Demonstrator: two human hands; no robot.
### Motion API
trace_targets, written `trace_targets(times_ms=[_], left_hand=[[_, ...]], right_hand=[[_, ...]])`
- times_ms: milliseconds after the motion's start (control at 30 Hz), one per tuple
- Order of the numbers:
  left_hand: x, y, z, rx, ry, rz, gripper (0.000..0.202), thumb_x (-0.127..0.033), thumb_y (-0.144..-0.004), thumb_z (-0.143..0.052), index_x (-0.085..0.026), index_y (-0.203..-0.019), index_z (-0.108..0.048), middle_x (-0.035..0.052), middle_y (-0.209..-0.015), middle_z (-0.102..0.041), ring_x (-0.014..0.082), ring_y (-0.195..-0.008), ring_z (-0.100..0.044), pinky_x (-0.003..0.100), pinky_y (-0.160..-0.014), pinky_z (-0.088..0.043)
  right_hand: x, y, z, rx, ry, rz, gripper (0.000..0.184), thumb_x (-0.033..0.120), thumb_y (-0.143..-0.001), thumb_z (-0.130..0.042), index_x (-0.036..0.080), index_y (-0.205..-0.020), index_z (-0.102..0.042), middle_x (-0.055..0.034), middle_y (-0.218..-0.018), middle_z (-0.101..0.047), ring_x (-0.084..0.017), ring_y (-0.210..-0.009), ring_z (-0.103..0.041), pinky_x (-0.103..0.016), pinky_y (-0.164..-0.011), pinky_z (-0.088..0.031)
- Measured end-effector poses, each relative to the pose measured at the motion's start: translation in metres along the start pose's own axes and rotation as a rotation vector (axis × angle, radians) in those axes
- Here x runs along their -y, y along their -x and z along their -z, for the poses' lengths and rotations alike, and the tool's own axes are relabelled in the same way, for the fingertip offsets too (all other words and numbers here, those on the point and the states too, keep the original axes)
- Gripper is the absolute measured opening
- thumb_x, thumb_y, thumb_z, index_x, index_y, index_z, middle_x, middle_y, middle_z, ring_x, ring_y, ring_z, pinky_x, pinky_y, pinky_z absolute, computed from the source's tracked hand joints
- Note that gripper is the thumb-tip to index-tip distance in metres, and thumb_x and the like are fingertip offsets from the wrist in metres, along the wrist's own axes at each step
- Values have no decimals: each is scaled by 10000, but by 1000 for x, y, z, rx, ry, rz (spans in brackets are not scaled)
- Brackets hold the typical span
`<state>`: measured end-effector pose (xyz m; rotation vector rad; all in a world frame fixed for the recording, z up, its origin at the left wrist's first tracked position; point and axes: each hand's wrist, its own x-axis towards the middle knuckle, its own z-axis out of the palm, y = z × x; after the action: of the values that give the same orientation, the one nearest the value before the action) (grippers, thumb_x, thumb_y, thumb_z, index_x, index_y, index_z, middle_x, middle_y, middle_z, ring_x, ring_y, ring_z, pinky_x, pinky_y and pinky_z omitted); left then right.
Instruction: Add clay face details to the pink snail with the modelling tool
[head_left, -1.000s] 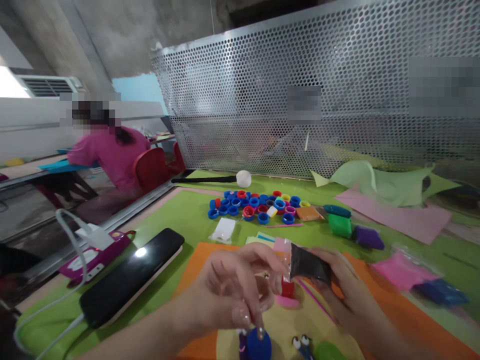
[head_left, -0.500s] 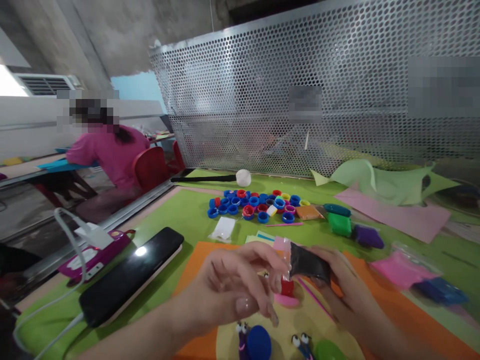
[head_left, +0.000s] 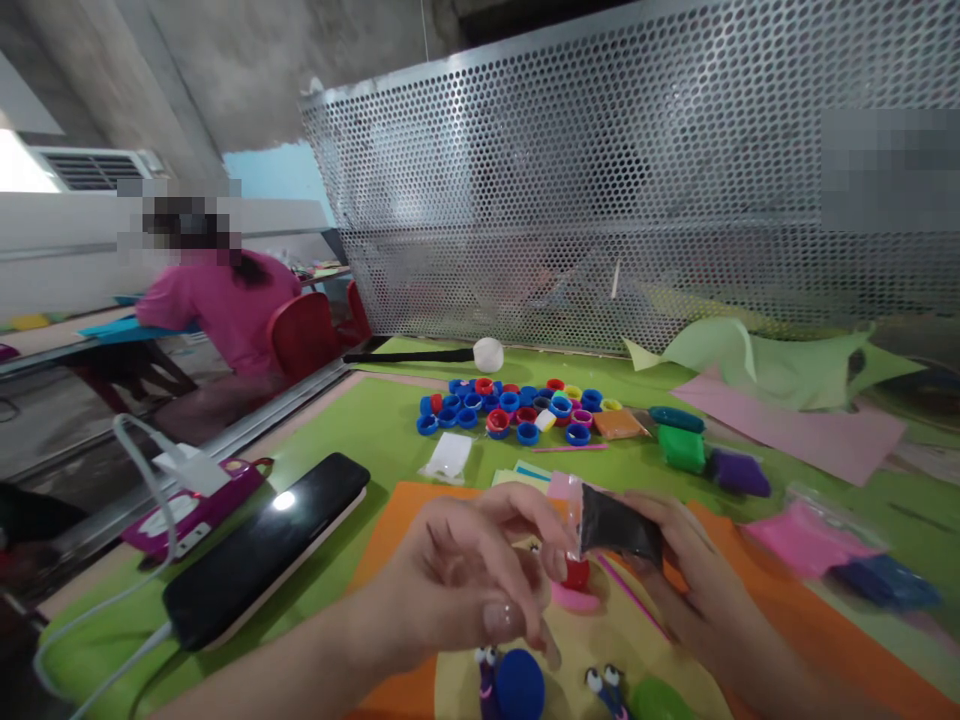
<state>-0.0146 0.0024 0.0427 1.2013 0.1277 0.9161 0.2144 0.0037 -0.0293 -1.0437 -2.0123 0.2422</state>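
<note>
My right hand [head_left: 686, 575] grips a small clear bag of black clay [head_left: 619, 524] above the orange sheet [head_left: 390, 530]. My left hand [head_left: 469, 580] hovers just left of the bag with fingers curled, thumb and fingertips pinched close; what they hold is too small to make out. Below the hands lie a blue clay ball with googly eyes [head_left: 517, 685], a green clay piece [head_left: 660, 702], a red cap [head_left: 576, 574] and a pink clay disc [head_left: 577, 600] on a yellow sheet [head_left: 600, 650].
A heap of coloured bottle caps [head_left: 514, 410], bags of orange [head_left: 616, 424], green [head_left: 681, 447], purple [head_left: 739, 472] and pink clay [head_left: 806, 545] lie beyond. A phone [head_left: 266, 550] on a cable sits left. A perforated metal screen [head_left: 600, 180] backs the table. A person in pink [head_left: 225, 310] sits far left.
My left hand lifted off the blue clay ball and curled its fingers nearer the bag. The right hand and the bag stayed almost still.
</note>
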Motion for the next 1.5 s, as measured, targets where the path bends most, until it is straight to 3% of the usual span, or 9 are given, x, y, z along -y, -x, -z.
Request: trace_targets(times_ms=[167, 367, 633, 1133, 1367, 1500], left_hand=[[-2, 0, 1, 19, 1, 12, 102, -254, -744, -691, -292, -826, -740, 34, -1068, -579, 104, -783, -530, 223, -706, -508], [-6, 0, -4, 50, 20, 44, 116, -283, -797, -628, -270, -830, -738, 44, -991, -555, 112, -798, -519, 229, -700, -447], [-9, -1, -6, 93, -23, 75, 170, -270, -716, -689, -161, -593, -649, 53, -943, -490, 109, -730, -473, 227, -640, -407], [-6, 2, -1, 44, -36, 66, 163, -273, -731, -650, -164, -634, -576, 58, -968, -499, 125, -725, -477, 263, -637, -390], [-5, -3, -3, 98, 78, 47, 415, -332, -746, -618, -125, -438, -432, 37, -899, -482, 147, -788, -470, 237, -598, -375], [-5, -4, -6, 135, 161, 41, 498, -361, -739, -603, -126, -358, -385, 14, -781, -446, 125, -696, -485, 239, -546, -368]], right_hand=[[1, -2, 2, 3, 1, 18, 254, 234, -906, -405, 242, -1159, -390, -83, -1019, -556, -228, -922, -580, -334, -749, -537], [1, -2, 1, -11, 5, 24, 246, 229, -908, -403, 240, -1154, -394, -84, -999, -558, -221, -896, -589, -329, -725, -541], [3, -3, 1, -11, -13, 21, 240, 209, -900, -405, 238, -1138, -401, -92, -1000, -566, -232, -887, -593, -341, -711, -539], [1, -1, 0, 24, -26, 6, 242, 232, -909, -399, 244, -1151, -386, -89, -1016, -543, -227, -902, -574, -352, -742, -533], [-1, 1, 2, 56, -4, 10, 268, 242, -911, -410, 248, -1176, -375, -88, -1033, -538, -224, -931, -571, -339, -773, -528], [-6, 4, 2, 74, -1, -3, 302, 245, -901, -430, 258, -1198, -374, -92, -1063, -526, -235, -946, -569, -359, -787, -527]])
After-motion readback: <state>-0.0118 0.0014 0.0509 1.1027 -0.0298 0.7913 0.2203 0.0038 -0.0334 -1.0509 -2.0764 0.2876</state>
